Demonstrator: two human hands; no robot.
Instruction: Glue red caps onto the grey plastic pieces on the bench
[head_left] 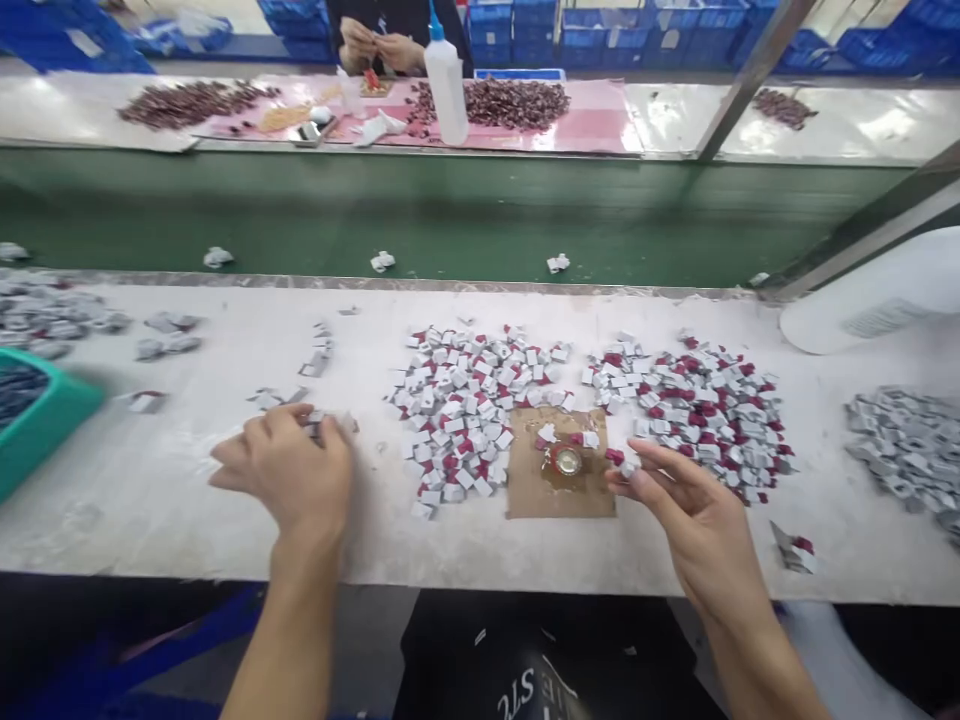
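My right hand pinches a small white and dark red plastic piece between thumb and fingertips, at the right edge of a brown cardboard square. On that square lies a small round dish with a red rim, with two white-and-red pieces beside it. Off to the left, my left hand is bent over the table, thumb and index finger closed about small grey plastic pieces; its palm side is hidden. Loose heaps of white-and-red pieces, a left heap and a right heap, flank the cardboard.
A teal bin stands at the left, near a grey heap. Another grey heap and a white bottle are at the right. Behind runs a green belt carrying several pieces. A co-worker's hands show across it.
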